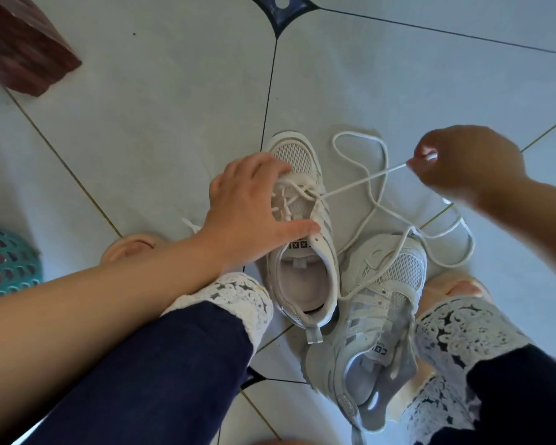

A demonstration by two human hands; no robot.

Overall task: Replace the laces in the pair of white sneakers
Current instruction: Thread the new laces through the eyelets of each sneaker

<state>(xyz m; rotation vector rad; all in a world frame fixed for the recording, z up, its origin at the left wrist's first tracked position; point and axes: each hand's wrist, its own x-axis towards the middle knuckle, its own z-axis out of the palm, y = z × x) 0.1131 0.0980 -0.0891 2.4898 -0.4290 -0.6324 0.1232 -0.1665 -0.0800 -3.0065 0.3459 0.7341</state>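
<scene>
Two white mesh sneakers lie on the tiled floor between my feet. The left sneaker (pixel 302 274) stands upright, partly laced near the toe. My left hand (pixel 254 207) presses down on its lace area with fingers spread. My right hand (pixel 463 162) pinches the end of a white lace (pixel 363 181) that runs taut from this sneaker's eyelets up to the right. The right sneaker (pixel 376 316) lies tilted beside it, with no lace through its eyelets. A second loose white lace (pixel 379 146) loops over the floor and across the right sneaker.
A teal perforated basket (pixel 7 261) sits at the left edge. A dark red wooden furniture piece (pixel 23 49) stands at the top left. My legs in dark trousers with white lace cuffs (pixel 238 297) flank the sneakers.
</scene>
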